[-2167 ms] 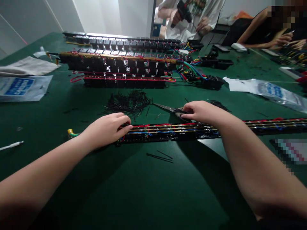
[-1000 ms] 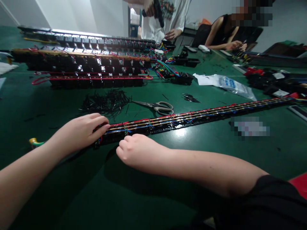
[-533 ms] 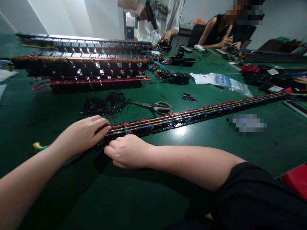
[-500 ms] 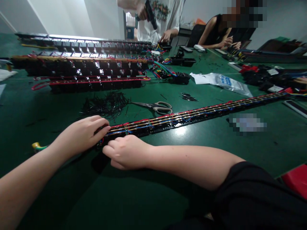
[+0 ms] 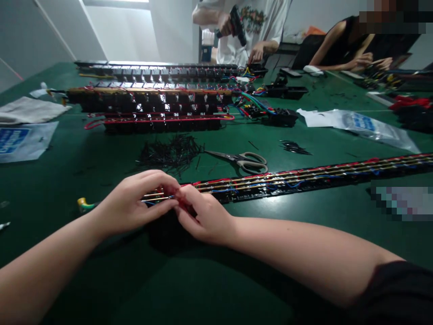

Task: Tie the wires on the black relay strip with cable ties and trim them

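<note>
A long black strip (image 5: 287, 180) with brass-coloured rods and red and blue wires lies slantwise across the green table. Over its near left part, my left hand (image 5: 145, 198) has thumb and fingers drawn together at the tips. My right hand (image 5: 203, 214) meets it there, fingers bent and closed. Whatever lies between the fingertips is too small and covered to make out. Just behind the strip are scissors (image 5: 248, 162) with grey handles and a heap of thin black pieces (image 5: 171, 151). A yellow-tipped cable end (image 5: 82, 204) shows left of my left hand.
Several black wired assemblies (image 5: 152, 100) stand at the back. A plastic bag (image 5: 363, 124) lies right, another bag (image 5: 23, 141) and a cloth (image 5: 30, 109) left. Across the table, one person holds a power drill (image 5: 237, 26); a second person sits at the right.
The view has shifted left, so the scene sits further right. My right hand has risen from the strip's near edge to my left fingertips, and the two hands now meet.
</note>
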Tool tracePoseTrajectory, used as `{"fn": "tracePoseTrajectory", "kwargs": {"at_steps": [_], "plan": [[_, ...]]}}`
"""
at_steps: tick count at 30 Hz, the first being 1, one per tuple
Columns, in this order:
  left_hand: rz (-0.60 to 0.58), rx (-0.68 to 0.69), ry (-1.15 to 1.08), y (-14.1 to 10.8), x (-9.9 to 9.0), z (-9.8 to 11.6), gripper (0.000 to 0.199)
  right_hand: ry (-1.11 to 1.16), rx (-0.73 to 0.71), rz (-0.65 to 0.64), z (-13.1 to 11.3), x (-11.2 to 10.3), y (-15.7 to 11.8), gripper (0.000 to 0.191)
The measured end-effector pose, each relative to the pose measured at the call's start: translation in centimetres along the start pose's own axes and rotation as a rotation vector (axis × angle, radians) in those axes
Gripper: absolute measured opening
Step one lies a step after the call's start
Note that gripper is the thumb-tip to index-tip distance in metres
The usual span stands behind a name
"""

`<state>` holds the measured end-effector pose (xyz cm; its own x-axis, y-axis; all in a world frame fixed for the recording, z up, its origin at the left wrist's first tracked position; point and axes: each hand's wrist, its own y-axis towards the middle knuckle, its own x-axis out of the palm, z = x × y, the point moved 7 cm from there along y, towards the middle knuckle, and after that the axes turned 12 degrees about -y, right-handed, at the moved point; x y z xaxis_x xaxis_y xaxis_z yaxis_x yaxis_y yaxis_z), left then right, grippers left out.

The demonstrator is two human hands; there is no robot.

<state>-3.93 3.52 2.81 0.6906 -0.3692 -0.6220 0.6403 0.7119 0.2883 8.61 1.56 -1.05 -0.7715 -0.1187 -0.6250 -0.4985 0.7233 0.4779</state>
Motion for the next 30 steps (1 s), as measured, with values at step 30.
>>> {"fn": "tracePoseTrajectory", "kwargs": {"at_steps": [30], "plan": [[0.117,-0.408,-0.92,0.8,1.7,-3.8,0.022,0.192,0.102,0.021,0.7,-0.5,0.3,0.021]]}}
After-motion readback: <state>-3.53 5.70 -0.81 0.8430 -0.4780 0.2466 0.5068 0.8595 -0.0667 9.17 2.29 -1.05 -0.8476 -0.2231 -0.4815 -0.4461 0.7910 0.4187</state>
